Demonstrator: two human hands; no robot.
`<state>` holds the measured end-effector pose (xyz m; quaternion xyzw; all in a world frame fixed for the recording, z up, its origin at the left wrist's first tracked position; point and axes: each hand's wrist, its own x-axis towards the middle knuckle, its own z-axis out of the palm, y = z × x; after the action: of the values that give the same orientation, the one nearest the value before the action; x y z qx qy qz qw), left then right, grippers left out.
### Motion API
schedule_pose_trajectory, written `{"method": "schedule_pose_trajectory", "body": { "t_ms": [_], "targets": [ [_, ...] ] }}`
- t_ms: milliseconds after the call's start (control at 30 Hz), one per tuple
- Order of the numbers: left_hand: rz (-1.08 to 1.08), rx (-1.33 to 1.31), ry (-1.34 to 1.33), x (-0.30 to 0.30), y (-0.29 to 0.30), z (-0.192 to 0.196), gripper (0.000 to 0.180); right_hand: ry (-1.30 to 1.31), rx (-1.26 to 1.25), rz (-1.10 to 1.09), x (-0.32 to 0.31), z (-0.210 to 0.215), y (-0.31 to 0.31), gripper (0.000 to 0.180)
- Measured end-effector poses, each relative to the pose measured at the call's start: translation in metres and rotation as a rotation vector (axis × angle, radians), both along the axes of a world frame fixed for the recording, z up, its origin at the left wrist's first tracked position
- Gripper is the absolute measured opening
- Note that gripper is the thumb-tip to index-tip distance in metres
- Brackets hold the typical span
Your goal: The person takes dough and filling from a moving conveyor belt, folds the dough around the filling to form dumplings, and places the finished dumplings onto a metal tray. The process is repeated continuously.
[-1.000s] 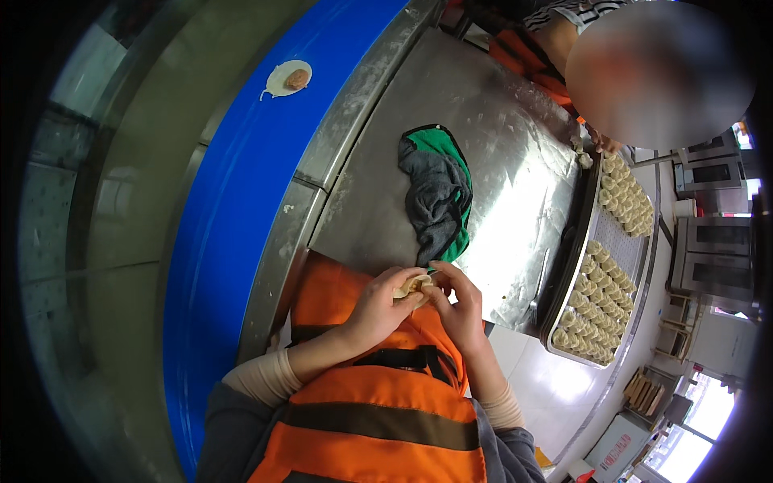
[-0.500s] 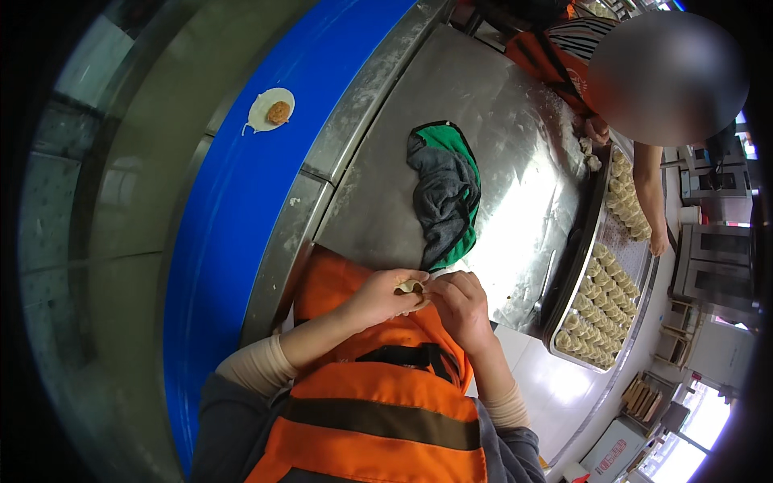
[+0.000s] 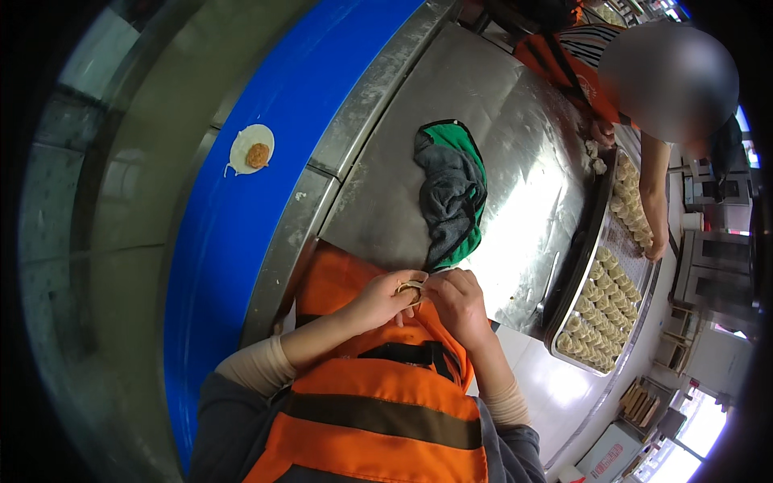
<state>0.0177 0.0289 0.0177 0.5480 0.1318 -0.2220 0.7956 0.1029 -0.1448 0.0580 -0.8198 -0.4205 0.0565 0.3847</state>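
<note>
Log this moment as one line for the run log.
left hand: pinching dumpling | right hand: pinching same dumpling | blue belt: round wrapper with filling | steel table: green-grey cloth, tray of dumplings

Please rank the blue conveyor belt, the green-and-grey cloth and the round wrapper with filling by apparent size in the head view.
1. blue conveyor belt
2. green-and-grey cloth
3. round wrapper with filling
The gaps are plain enough that nearness hardly matters.

- The round dough wrapper [image 3: 252,150] with filling on the blue belt [image 3: 241,241] has travelled further down it toward me
- The co-worker across the steel table [image 3: 499,105] has shifted along; their hand [image 3: 654,251] now reaches the dumpling tray [image 3: 600,322]
</note>
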Motion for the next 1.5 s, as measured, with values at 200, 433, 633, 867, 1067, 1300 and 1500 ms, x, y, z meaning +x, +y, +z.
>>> {"method": "schedule_pose_trajectory", "body": {
  "t_ms": [200,433,633,867,1067,1300,1500],
  "targets": [
    [0.049,0.151,-0.080,0.002,-0.002,0.009,0.032,0.142,0.027,-0.085,-0.004,-0.005,0.008,0.021],
    [0.166,0.152,-0.266,-0.006,-0.007,-0.003,0.034,0.143,0.118,-0.123,-0.008,0.001,0.009,0.021],
    [0.113,-0.016,-0.036,-0.004,-0.006,0.009,0.036,-0.077,0.043,0.046,0.003,0.008,0.007,0.022],
    [0.202,-0.144,-0.012,-0.002,0.000,0.002,0.036,-0.049,0.037,-0.039,0.000,-0.008,0.009,0.031],
    [0.228,0.183,-0.269,-0.011,-0.017,-0.011,0.036,0.054,0.107,-0.062,-0.004,-0.002,0.012,0.029],
    [0.189,0.046,-0.116,0.002,-0.012,-0.004,0.039,-0.005,0.151,-0.021,0.003,0.006,0.010,0.027],
    [0.163,0.257,-0.164,-0.004,-0.005,0.000,0.038,-0.029,0.074,-0.004,0.001,-0.007,0.000,0.024]
  ]
}}
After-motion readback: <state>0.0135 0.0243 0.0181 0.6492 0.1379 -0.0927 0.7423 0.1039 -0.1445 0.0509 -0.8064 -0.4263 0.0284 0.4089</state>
